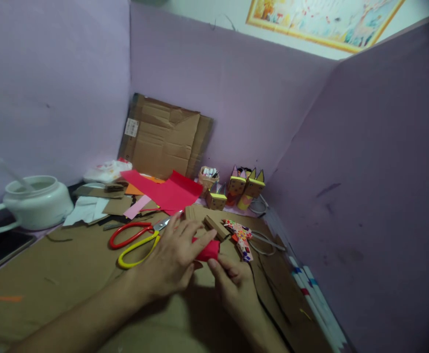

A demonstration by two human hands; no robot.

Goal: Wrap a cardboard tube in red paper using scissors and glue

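Between my hands is a small piece covered in red paper [207,251], above the cardboard work surface [85,279]. My left hand [179,252] grips it from the left, fingers laid over its top. From the lower right, my right hand [234,279] pinches its end between thumb and fingers. What lies under the red paper is mostly hidden. Scissors [137,242] with one red and one yellow handle lie left of my left hand. A glue gun [241,238] with a colourful pattern rests just beyond my right hand, beside a small cardboard strip [216,228].
Red paper sheets [174,191] and cardboard scraps lie at the back. Cardboard figures with pointed tops [249,189] stand near a basket of markers [209,176]. A white pot [36,201] and a dark phone-like slab [5,250] are left. Purple panels [229,98] enclose the space.
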